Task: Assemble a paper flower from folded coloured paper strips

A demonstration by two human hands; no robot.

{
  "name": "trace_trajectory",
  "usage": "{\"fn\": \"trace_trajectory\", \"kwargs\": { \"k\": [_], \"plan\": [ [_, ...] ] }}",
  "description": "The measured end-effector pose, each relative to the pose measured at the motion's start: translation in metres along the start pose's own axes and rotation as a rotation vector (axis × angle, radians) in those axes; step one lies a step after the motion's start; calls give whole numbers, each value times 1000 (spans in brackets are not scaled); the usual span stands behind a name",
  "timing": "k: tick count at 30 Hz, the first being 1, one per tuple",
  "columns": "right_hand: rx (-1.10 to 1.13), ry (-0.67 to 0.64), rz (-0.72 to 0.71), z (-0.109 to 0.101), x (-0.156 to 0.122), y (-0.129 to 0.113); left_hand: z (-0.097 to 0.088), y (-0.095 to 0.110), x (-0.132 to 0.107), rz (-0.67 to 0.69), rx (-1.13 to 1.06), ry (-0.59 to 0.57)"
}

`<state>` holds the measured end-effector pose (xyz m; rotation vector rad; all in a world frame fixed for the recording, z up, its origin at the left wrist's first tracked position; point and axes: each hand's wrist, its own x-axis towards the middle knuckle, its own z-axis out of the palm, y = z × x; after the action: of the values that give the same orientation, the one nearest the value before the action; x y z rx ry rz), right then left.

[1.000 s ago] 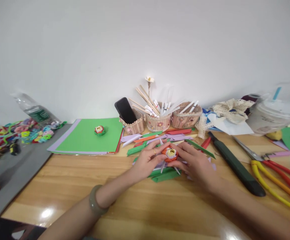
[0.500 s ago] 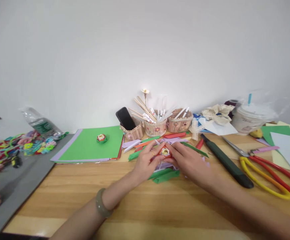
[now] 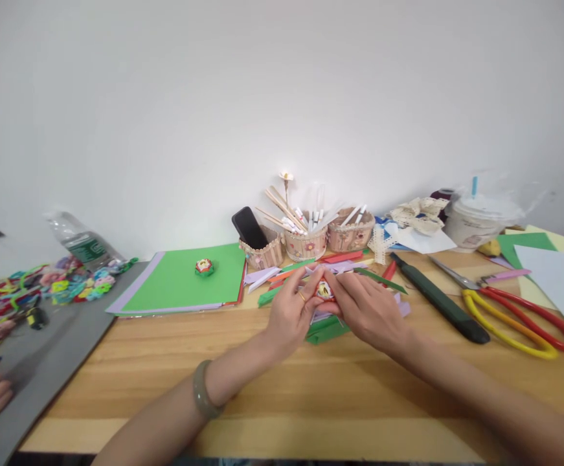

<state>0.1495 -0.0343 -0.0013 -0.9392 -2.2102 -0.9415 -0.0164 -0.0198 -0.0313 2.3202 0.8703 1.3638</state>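
Clasping paper flower [image 3: 325,291]: left grip [image 3: 287,315], right grip [image 3: 372,309]; wooden table [image 3: 305,395] beneath, pale wall [image 3: 272,90] behind

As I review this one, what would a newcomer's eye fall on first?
Probably the left hand and right hand at the centre, fingers closed around a small flower-like paper piece. Next, perhaps, the bright green sheet on the left, with another small flower on it, and the red-and-yellow-handled scissors on the right.
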Motion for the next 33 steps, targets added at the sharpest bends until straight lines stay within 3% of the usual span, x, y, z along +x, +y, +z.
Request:
{"fn": "trace_trajectory", "kwargs": {
  "k": [3, 7, 11, 19, 21, 26, 30, 33],
  "plan": [
    [82, 40, 25, 0, 0, -4, -2, 3, -2, 50, -24, 40],
    [354, 147, 98, 0, 2, -7, -10, 5, -2, 163, -25, 79],
    [558, 157, 181, 1, 6, -11, -20, 4, -1, 246, -36, 63],
    [349, 200, 66, -3, 6, -14, -27, 5, -5, 154, -203, -65],
    [349, 182, 63, -3, 5, -12, -27, 9, -4, 64, -312, -45],
    [365, 151, 44, 1, 3, -7, -26, 14, 7, -373, -701, 94],
    [468, 106, 52, 5, -1, -6, -27, -1, 16, -556, -931, 38],
    [531, 103, 222, 5, -1, -2, -28, -12, 18, -641, -965, -12]
  ]
}}
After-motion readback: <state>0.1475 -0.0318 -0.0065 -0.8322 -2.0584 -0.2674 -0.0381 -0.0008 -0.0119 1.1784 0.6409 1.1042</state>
